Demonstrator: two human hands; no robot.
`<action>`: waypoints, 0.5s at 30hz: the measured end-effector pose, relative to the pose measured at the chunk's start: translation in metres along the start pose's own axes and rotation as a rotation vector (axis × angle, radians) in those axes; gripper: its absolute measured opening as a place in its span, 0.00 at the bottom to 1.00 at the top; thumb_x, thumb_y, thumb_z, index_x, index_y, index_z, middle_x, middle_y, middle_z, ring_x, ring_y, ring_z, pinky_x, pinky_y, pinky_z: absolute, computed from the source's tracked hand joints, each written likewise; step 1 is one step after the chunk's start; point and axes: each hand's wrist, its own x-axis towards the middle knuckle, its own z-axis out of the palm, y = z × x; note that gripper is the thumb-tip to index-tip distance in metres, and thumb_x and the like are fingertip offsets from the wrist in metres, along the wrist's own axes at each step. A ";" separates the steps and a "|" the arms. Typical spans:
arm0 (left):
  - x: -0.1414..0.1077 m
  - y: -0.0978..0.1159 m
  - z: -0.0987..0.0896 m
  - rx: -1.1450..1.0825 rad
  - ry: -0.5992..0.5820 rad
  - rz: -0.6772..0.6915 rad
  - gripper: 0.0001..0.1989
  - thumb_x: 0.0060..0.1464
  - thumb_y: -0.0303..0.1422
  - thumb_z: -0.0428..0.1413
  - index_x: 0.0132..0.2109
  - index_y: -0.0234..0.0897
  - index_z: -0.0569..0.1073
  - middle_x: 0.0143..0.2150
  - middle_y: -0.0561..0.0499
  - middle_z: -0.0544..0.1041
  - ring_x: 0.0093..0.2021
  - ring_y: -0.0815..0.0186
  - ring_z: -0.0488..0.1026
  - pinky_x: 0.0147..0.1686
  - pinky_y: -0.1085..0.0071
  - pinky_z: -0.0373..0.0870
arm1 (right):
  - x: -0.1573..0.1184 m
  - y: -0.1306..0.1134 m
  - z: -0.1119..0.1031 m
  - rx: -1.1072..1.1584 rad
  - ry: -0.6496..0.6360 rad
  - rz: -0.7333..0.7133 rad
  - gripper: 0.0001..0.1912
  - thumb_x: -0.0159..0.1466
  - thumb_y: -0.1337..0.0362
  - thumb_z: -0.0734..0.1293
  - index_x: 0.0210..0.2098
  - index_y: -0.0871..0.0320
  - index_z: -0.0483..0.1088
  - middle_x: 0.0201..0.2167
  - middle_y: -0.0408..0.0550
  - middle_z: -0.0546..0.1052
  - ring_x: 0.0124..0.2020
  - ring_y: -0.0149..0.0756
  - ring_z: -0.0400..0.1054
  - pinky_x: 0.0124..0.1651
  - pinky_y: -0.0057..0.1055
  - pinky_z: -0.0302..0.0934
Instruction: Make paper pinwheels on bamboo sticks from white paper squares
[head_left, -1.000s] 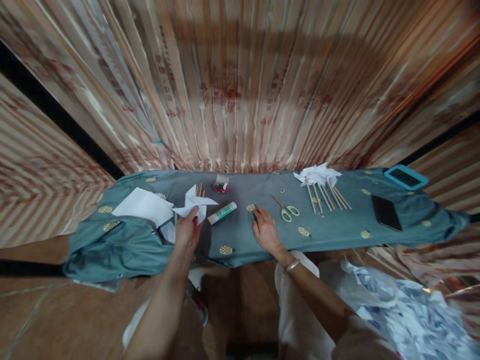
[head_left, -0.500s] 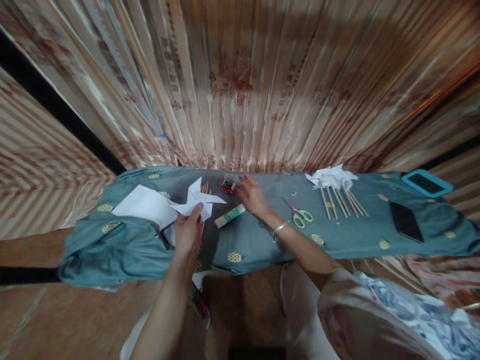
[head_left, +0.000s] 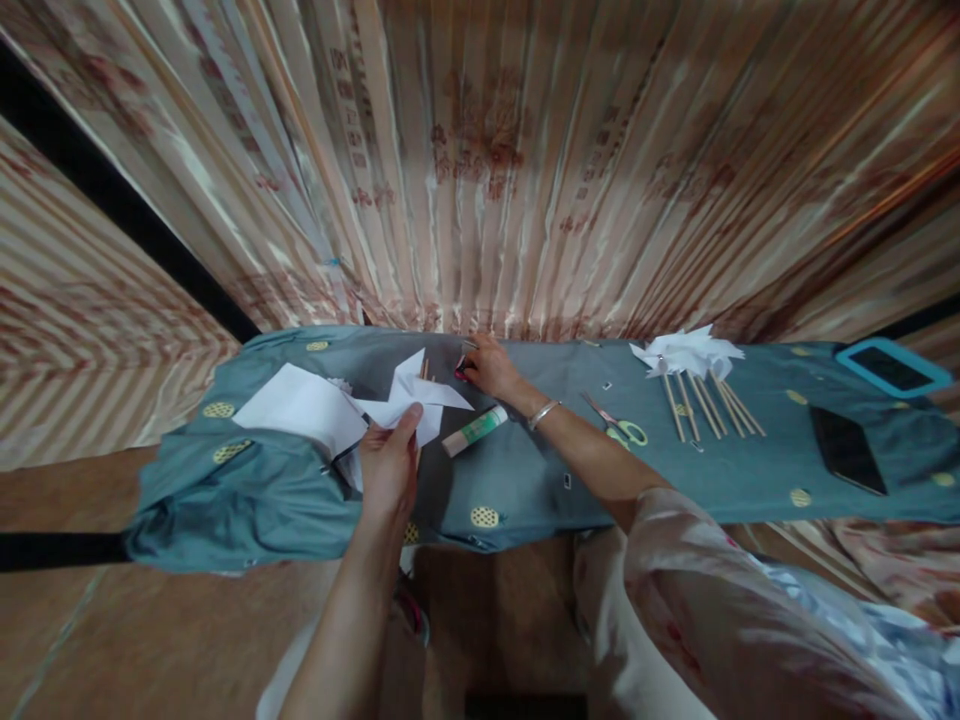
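My left hand [head_left: 390, 462] pinches a folded white paper pinwheel [head_left: 424, 398] between thumb and fingers, with its blades spread. Under and behind it, several wooden sticks [head_left: 425, 370] show in part. Further back, my right hand [head_left: 495, 370], with a bracelet at the wrist, curls its fingers over a small box with red in it [head_left: 462, 370]. The hand hides most of that box, and what the fingertips grip is too small to make out. A green and white glue stick [head_left: 475, 430] lies on the cloth between my two hands.
White paper sheets [head_left: 300, 410] lie at the left on the teal tablecloth [head_left: 525, 500]. Scissors with green handles [head_left: 626, 432] are right of my right forearm. Beyond are several pinwheels on sticks [head_left: 694, 355], a black phone [head_left: 847, 450] and a blue-framed tablet [head_left: 892, 367]. A curtain [head_left: 480, 200] hangs behind.
My right hand has moved over the small box, its fingers now curled and covering it. My left hand still holds the pinwheel. The whole view has shifted slightly.
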 end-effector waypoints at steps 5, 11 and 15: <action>0.001 -0.003 -0.001 0.021 0.004 0.014 0.16 0.27 0.33 0.70 0.27 0.35 0.76 0.28 0.52 0.81 0.33 0.65 0.78 0.43 0.68 0.73 | 0.006 -0.002 0.001 -0.067 -0.046 0.015 0.08 0.60 0.70 0.65 0.34 0.60 0.77 0.58 0.58 0.70 0.63 0.50 0.58 0.64 0.46 0.56; 0.002 -0.006 -0.002 0.040 0.004 0.009 0.15 0.28 0.33 0.70 0.28 0.34 0.76 0.28 0.52 0.80 0.34 0.64 0.78 0.45 0.67 0.73 | 0.010 -0.006 0.001 -0.115 -0.055 0.049 0.12 0.61 0.72 0.63 0.39 0.63 0.77 0.57 0.60 0.70 0.61 0.50 0.60 0.62 0.46 0.58; 0.001 -0.007 0.000 0.039 0.004 0.013 0.15 0.30 0.33 0.70 0.28 0.34 0.77 0.28 0.51 0.80 0.38 0.62 0.79 0.49 0.65 0.73 | 0.010 -0.007 0.003 -0.115 -0.044 0.052 0.13 0.61 0.73 0.61 0.40 0.64 0.77 0.57 0.62 0.69 0.61 0.50 0.59 0.62 0.46 0.57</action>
